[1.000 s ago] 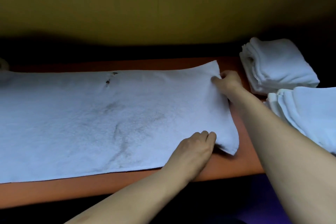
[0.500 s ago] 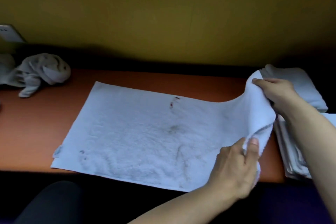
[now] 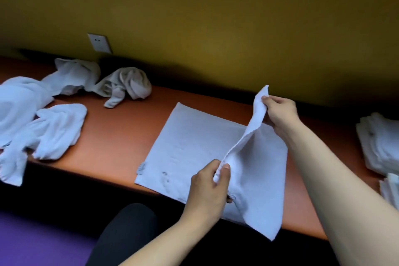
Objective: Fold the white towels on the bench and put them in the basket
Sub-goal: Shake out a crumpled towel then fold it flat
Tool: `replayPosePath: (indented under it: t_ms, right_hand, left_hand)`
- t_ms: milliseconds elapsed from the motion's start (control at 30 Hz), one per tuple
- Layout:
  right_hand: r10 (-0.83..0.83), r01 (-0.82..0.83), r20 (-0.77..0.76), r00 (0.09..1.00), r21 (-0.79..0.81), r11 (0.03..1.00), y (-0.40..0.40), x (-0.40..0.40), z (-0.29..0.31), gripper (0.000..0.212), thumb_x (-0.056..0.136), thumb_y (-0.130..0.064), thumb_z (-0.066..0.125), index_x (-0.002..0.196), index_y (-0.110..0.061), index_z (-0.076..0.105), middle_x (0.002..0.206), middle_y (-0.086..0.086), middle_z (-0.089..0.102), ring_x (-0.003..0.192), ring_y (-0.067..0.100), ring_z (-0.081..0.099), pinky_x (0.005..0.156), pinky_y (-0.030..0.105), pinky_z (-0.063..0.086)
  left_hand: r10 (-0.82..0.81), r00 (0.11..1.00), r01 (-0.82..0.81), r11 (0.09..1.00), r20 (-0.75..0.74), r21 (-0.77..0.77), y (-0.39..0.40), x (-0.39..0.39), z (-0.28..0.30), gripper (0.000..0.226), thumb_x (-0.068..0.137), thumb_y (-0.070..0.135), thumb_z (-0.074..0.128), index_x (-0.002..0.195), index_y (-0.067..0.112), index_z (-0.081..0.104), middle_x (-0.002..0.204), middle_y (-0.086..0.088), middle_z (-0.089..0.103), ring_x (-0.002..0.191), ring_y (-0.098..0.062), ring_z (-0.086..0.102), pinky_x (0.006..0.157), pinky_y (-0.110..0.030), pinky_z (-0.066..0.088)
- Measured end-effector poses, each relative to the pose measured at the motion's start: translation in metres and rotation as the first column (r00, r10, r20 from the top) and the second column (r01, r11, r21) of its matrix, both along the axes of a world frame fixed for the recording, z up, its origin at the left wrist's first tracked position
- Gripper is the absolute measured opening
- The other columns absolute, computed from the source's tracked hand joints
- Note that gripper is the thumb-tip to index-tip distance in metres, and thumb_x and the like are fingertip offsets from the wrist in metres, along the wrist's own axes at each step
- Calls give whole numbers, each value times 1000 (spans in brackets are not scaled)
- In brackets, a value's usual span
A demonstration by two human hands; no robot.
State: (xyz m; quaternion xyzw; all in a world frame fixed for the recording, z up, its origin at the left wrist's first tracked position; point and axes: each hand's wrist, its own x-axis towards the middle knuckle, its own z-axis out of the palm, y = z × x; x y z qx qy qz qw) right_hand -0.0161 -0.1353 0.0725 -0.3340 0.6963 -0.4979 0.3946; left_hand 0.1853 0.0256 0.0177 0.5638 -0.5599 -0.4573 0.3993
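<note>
Table [image 3: 121,134] carries our half-spread white towel [image 3: 194,149], flat for folding | right hand [image 3: 280,112] pinches far corner; left hand [image 3: 208,188] pinches near corner, edge lifted to carry across | crumpled towels [image 3: 54,127] wait left; basket unseen

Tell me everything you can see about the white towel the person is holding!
The white towel looks like soft terry cloth, with a few small dark marks near its front edge and a little tag at the left corner. Its left part lies flat on the orange bench. Its right end is lifted and being folded over: the right hand pinches the far corner, the left hand pinches the near corner. One lower corner hangs past the bench's front edge.
</note>
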Motion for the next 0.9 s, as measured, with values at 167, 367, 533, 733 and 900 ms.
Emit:
replayPosePath:
  t_ms: [167,367,533,733,900]
  right_hand:
    - [79,-79,18,997,20,997,-27,80,-5,27,101,-13,58,76,-21,64,77,8,67,72,23,68,58,31,58]
    - [156,-157,27,987,54,986,-57,152,-19,27,102,-12,57,77,-20,63,83,5,65,78,22,67,59,30,57]
    - [214,-209,-42,976,91,974,-68,191,-41,11,103,-12,54,98,-14,64,85,3,63,82,24,67,63,32,60]
    - [289,-279,-88,953,107,954,-42,184,-73,18,105,-17,52,115,-9,65,85,6,64,67,19,65,60,28,58]
    - [206,-156,-275,939,192,969,59,122,-106,15,98,-17,58,100,-24,72,82,-2,70,73,21,68,58,24,48]
  left_hand:
    - [115,993,-116,993,37,35,-12,64,-4,44,106,33,47,69,9,41,53,3,39,48,-17,68,47,-20,34]
    - [236,967,-237,971,101,3,-32,132,-24,44,105,34,47,73,4,48,59,-14,45,43,-14,66,47,-30,45]
    - [257,944,-275,960,206,59,-44,171,-53,44,105,36,45,67,15,44,55,5,39,49,-21,64,48,-31,44]
    - [206,893,-307,929,401,206,-64,196,-93,36,103,36,45,74,17,58,59,-3,64,50,-21,69,58,-34,54]
    - [184,820,-308,940,541,147,-59,191,-97,25,93,43,60,88,19,55,84,2,65,79,-25,62,72,-39,49]
